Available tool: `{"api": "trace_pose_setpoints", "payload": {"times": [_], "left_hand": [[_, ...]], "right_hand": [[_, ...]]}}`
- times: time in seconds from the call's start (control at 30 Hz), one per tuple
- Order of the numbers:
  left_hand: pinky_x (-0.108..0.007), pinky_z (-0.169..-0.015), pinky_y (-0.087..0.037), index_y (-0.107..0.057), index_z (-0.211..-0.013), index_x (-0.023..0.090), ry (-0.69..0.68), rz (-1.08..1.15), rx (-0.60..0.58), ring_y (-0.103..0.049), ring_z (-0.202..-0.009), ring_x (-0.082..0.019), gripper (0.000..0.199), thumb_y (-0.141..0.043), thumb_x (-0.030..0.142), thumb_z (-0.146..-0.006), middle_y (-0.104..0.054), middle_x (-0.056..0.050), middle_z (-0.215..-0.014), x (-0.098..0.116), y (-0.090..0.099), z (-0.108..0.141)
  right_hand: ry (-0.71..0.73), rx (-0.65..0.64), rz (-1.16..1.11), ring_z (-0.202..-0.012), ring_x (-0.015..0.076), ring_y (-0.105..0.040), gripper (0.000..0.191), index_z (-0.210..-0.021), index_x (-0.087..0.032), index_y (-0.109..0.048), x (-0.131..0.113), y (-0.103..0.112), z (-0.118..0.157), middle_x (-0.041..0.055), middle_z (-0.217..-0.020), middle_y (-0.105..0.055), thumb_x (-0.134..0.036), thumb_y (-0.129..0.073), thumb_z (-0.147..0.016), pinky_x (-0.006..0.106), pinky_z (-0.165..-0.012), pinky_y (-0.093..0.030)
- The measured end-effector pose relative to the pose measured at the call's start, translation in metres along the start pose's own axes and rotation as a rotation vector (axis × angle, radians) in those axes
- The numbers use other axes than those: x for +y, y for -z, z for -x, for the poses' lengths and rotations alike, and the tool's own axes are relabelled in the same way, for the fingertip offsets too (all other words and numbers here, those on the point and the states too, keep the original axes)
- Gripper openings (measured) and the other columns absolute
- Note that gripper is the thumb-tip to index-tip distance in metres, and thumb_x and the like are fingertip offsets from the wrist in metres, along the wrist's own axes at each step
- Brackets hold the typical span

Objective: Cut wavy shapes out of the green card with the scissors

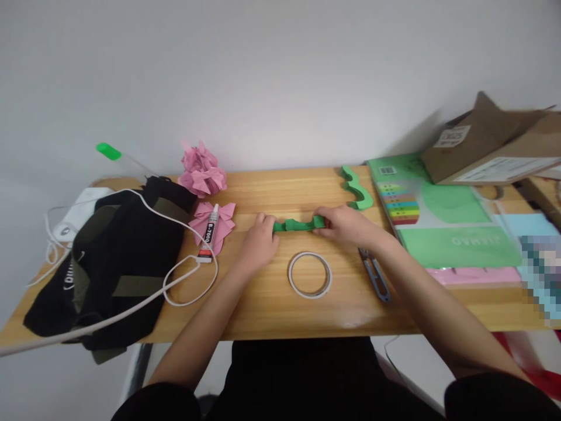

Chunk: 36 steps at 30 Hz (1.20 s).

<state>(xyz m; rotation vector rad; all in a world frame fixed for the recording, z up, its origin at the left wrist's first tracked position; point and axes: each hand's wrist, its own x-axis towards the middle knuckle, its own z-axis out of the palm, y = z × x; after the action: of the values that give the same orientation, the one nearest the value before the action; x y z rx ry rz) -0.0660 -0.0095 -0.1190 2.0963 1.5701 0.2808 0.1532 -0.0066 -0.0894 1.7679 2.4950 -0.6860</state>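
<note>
A wavy green folded-paper strip (298, 225) stretches between my two hands above the wooden table. My left hand (262, 242) pinches its left end, and my right hand (339, 225) grips the other end. Just below the strip lies a roll of white double-sided tape (310, 275), flat on its side. Thread snips (374, 275) with a grey-blue body rest under my right wrist, partly covered by it. Behind my right hand sits a second green wavy folded-paper piece (357, 188).
To the left, pink paper flowers (202, 169), a glue tube (209, 234), a white cable (188, 280) and a black bag (127, 251) crowd the table (267, 316). At right lie a green paper pack (456, 228) and a cardboard box (495, 140) against the wall.
</note>
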Motion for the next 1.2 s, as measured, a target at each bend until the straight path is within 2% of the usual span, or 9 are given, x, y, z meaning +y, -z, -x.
{"api": "trace_pose_setpoints", "payload": {"times": [0.17,0.37,0.57,0.77,1.0,1.1,1.2], "left_hand": [[-0.038,-0.093,-0.046,-0.057,-0.097,0.018,0.004,-0.013,0.009,-0.058,-0.105,-0.025,0.026,-0.044,0.004,-0.079,-0.056,-0.010,-0.108,-0.001,-0.002,-0.001],[-0.037,-0.092,-0.046,-0.057,-0.101,0.020,-0.005,-0.013,0.021,-0.058,-0.105,-0.024,0.030,-0.045,0.004,-0.079,-0.056,-0.009,-0.109,-0.001,-0.002,0.000],[-0.038,-0.092,-0.046,-0.058,-0.103,0.018,-0.016,-0.023,0.007,-0.059,-0.104,-0.025,0.031,-0.043,0.004,-0.079,-0.057,-0.010,-0.109,0.000,0.000,0.000],[-0.040,-0.089,-0.048,-0.062,-0.099,0.017,-0.025,-0.016,0.015,-0.060,-0.100,-0.026,0.031,-0.044,0.004,-0.079,-0.058,-0.011,-0.105,0.001,0.000,-0.001],[-0.039,-0.090,-0.048,-0.069,-0.098,0.018,-0.081,0.037,0.014,-0.062,-0.098,-0.026,0.034,-0.045,0.005,-0.077,-0.065,-0.010,-0.102,-0.001,0.016,0.001],[-0.036,-0.086,-0.048,-0.068,-0.099,0.019,-0.108,0.138,0.013,-0.063,-0.095,-0.023,0.035,-0.050,0.006,-0.072,-0.068,-0.007,-0.100,-0.004,0.031,0.002],[-0.031,-0.073,-0.047,-0.066,-0.096,0.017,-0.092,0.484,-0.022,-0.061,-0.079,-0.019,0.032,-0.059,0.011,-0.065,-0.068,-0.003,-0.088,-0.010,0.044,0.002]], "right_hand": [[-0.003,0.013,0.026,-0.068,0.0188,-0.062,0.018,-0.097,-0.017,-0.064,0.000,-0.002,0.000,0.0058,-0.078,-0.071,-0.028,-0.058,-0.085,0.025,-0.060,-0.037],[0.004,0.008,0.081,-0.069,0.0192,-0.063,0.017,-0.097,-0.018,-0.063,-0.004,-0.002,0.001,0.0058,-0.078,-0.071,-0.028,-0.058,-0.086,0.025,-0.058,-0.034],[0.016,-0.011,0.166,-0.077,0.0240,-0.065,0.016,-0.095,-0.017,-0.064,-0.009,0.002,0.000,0.0110,-0.085,-0.072,-0.027,-0.053,-0.089,0.028,-0.057,-0.030],[0.016,-0.017,0.199,-0.078,0.0243,-0.065,0.015,-0.092,-0.018,-0.065,-0.011,0.005,-0.001,0.0117,-0.085,-0.073,-0.023,-0.051,-0.090,0.028,-0.058,-0.031],[0.053,0.003,0.115,-0.070,0.0222,-0.062,0.013,-0.088,-0.017,-0.065,-0.008,0.007,0.005,0.0101,-0.076,-0.071,-0.019,-0.053,-0.087,0.028,-0.056,-0.028],[0.085,0.003,0.017,-0.062,0.0169,-0.059,0.010,-0.084,-0.017,-0.064,-0.004,0.010,0.012,0.0052,-0.067,-0.069,-0.018,-0.055,-0.086,0.026,-0.055,-0.030],[0.128,-0.031,-0.153,-0.053,0.0119,-0.057,0.012,-0.079,-0.018,-0.060,0.000,0.011,0.020,0.0002,-0.060,-0.066,-0.025,-0.055,-0.087,0.022,-0.053,-0.037]]}}
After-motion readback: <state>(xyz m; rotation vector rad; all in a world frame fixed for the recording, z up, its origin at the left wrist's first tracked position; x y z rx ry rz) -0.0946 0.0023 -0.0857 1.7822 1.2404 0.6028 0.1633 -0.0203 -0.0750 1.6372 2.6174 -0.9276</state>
